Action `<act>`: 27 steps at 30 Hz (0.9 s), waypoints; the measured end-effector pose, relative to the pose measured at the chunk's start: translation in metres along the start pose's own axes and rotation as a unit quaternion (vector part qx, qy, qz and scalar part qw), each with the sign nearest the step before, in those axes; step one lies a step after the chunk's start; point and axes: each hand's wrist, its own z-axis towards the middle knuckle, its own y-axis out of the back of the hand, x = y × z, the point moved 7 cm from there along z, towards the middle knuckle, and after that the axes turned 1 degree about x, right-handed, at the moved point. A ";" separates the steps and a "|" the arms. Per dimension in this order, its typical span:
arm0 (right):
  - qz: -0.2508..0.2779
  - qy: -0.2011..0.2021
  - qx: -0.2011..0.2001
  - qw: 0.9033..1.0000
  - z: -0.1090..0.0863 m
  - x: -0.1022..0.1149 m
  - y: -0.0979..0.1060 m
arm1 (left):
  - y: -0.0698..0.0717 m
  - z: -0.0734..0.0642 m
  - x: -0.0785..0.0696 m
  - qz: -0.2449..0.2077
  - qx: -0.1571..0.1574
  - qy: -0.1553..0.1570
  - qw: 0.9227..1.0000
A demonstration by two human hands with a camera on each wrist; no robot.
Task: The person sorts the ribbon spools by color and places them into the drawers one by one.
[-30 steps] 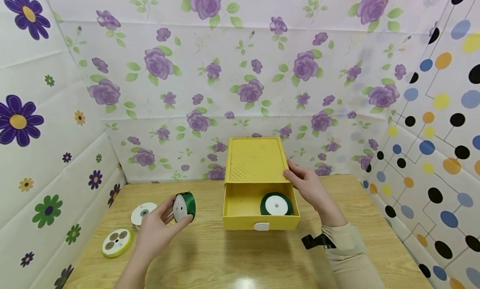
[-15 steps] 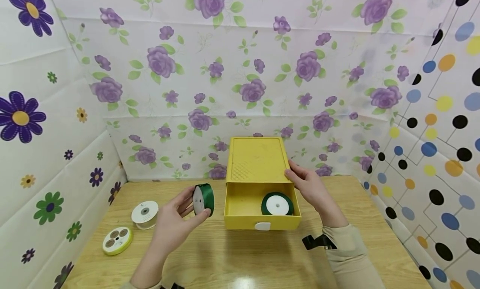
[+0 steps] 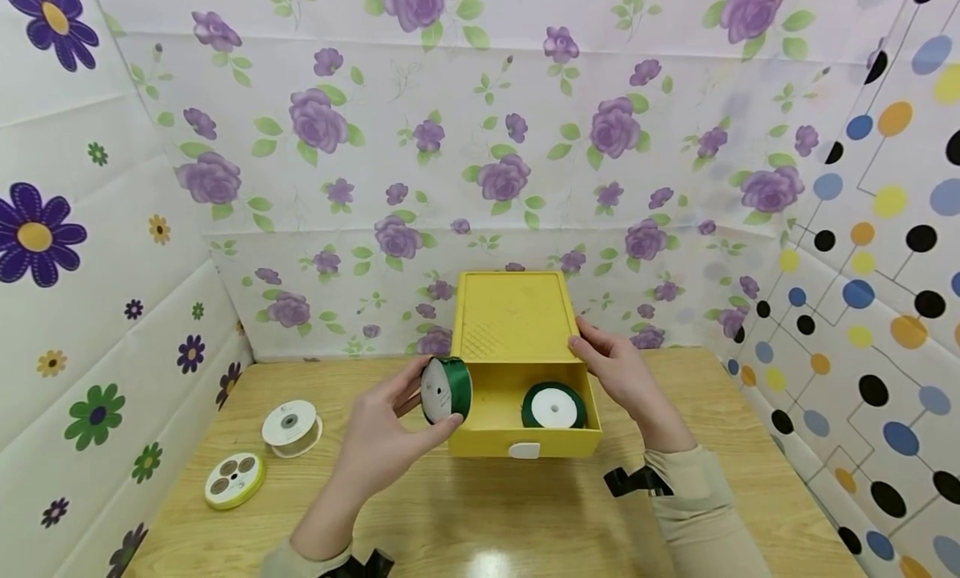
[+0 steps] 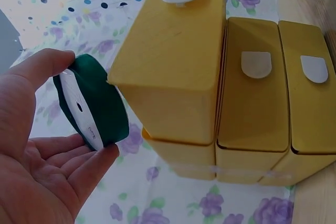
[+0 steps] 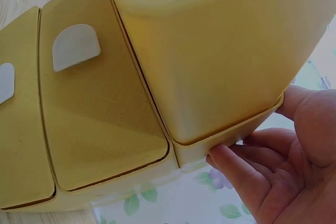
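My left hand (image 3: 390,428) pinches a spool of green ribbon (image 3: 448,391) between thumb and fingers, its white face turned left. It is held upright at the left wall of the open top drawer (image 3: 480,445). The left wrist view shows the ribbon spool (image 4: 94,100) beside that drawer, close to its corner. Inside the drawer, on the right, lies another dark green spool (image 3: 553,406) with a white face. My right hand (image 3: 618,374) grips the right side of the yellow drawer cabinet (image 3: 513,316), thumb on top and fingers against the side wall.
On the wooden table to the left are a white spool (image 3: 289,426) and a yellow-edged spool (image 3: 234,480) with brown circles. Lower drawers (image 4: 252,93) with white tabs stay closed. A flowered cloth wall (image 3: 360,186) stands behind the cabinet.
My left hand has carried the green ribbon spool rightward, from above the table to the drawer's left edge. The right hand stays on the cabinet, and the drawer has not moved.
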 end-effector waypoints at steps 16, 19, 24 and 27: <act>-0.003 -0.002 0.003 1.000 0.000 0.001 0.000 | -0.019 0.018 -0.030 0.058 0.056 -0.073 0.994; -0.004 -0.005 0.003 1.000 -0.001 0.001 0.000 | -0.020 0.025 -0.032 0.076 0.073 -0.075 0.992; -0.004 -0.006 0.004 1.000 -0.001 0.001 0.000 | -0.022 0.035 -0.030 0.102 0.103 -0.058 0.988; -0.003 -0.005 0.005 1.000 -0.001 0.001 0.000 | -0.025 0.039 -0.029 0.114 0.123 -0.047 0.985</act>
